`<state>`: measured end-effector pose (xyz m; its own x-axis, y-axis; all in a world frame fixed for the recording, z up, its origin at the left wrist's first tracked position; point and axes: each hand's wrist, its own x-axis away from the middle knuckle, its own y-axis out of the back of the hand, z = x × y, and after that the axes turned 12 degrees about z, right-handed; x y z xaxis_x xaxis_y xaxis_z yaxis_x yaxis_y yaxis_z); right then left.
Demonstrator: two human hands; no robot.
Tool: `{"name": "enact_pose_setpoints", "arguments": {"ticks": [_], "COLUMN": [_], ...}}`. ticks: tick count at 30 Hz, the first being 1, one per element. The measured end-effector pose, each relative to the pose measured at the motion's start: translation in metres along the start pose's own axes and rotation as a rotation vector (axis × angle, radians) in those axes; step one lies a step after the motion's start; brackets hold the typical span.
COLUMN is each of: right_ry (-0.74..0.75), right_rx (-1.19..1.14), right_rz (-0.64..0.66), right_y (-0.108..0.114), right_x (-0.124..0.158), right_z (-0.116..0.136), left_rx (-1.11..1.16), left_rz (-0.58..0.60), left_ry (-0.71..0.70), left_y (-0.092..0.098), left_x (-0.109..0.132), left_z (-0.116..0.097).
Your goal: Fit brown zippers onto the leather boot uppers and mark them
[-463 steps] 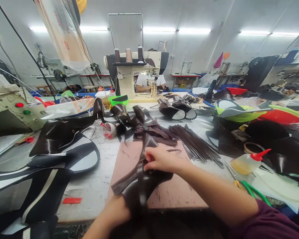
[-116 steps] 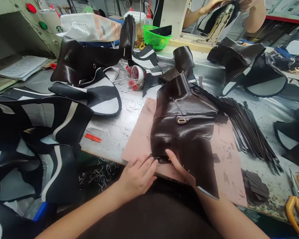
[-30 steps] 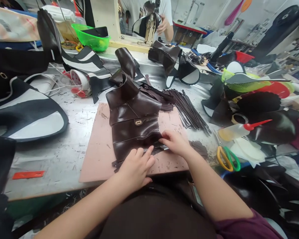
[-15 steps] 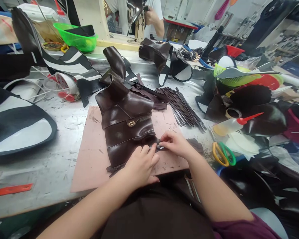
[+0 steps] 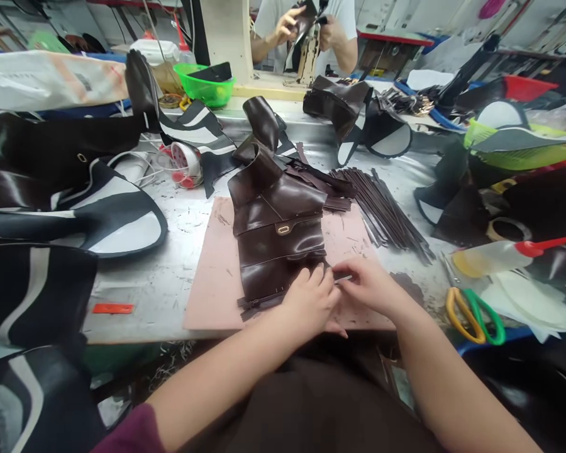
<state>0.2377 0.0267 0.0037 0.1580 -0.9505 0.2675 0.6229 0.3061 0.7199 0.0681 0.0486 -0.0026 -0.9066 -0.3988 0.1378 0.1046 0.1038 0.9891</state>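
Table (image 5: pixel 179 251), scuffed metal, crowded with dark leather pieces. Mat (image 5: pixel 207 296), pink, at the table's near edge. Upper (image 5: pixel 278 248), brown boot leather, lies flat on the mat with its shaft end away from the person. Bundle (image 5: pixel 387 211) of thin dark strips lies just right of the upper, partly on the mat.

Left hand (image 5: pixel 311 302), knuckles up and fingers bent close together, rests on the upper's near right corner; whether it pinches anything there cannot be told. Right hand (image 5: pixel 370 286), just beside it, pinches the end of a thin strip (image 5: pixel 342 277) between thumb and forefinger at that same corner. Bottle (image 5: pixel 495 257) and scissors (image 5: pixel 474 311) lie to the right, near the right hand but untouched. Buckle (image 5: pixel 283 229), brass, sits at the upper's middle.

One second earlier the left hand lay under the middle of the near edge, apart from the right hand. It has since slid right until the two sets of fingertips almost meet. The handling of that edge appears to have reached its right end.
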Motion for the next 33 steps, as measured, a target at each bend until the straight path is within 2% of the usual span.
{"name": "enact_pose_setpoints", "arguments": {"ticks": [4,7,14,16,21,24,26,28,30,32,33], "right_ry": [0.101,0.189,0.326,0.346,0.361,0.235,0.137,0.148,0.245,0.306,0.286], "right_rx": [0.151,0.233,0.100,0.073,0.089,0.115,0.105,0.081,0.048,-0.001,-0.019], "right_rz": [-0.060,-0.087,-0.124,-0.114,-0.134,-0.204,-0.206,-0.141,-0.047,0.025,0.022], "right_y": [-0.004,-0.009,-0.027,-0.031,-0.033,-0.032,-0.030,-0.028,-0.022,-0.011,-0.004], "right_x": [0.008,0.018,0.050,0.054,0.053,0.051,0.051,0.050,0.050,0.053,0.056], "right_z": [0.002,0.010,0.030,0.030,0.028,0.028,0.028,0.028,0.026,0.017,0.008], "left_rx": [0.084,0.123,0.167,0.171,0.147,0.139,0.131,0.109,0.094,0.102,0.110], "left_rz": [-0.034,-0.111,-0.415,-0.457,-0.475,-0.509,-0.507,-0.470,-0.408,-0.351,-0.326], "left_ry": [0.021,0.028,-0.029,-0.025,-0.032,-0.069,-0.071,-0.102,-0.191,-0.299,-0.333], "left_y": [-0.003,-0.002,-0.006,-0.008,-0.009,-0.007,-0.004,-0.003,-0.001,0.000,0.002], "left_x": [0.001,0.011,0.038,0.041,0.040,0.039,0.037,0.031,0.024,0.015,0.012], "left_z": [0.006,0.006,-0.007,-0.008,-0.008,-0.008,-0.008,-0.005,0.000,0.006,0.009]}}
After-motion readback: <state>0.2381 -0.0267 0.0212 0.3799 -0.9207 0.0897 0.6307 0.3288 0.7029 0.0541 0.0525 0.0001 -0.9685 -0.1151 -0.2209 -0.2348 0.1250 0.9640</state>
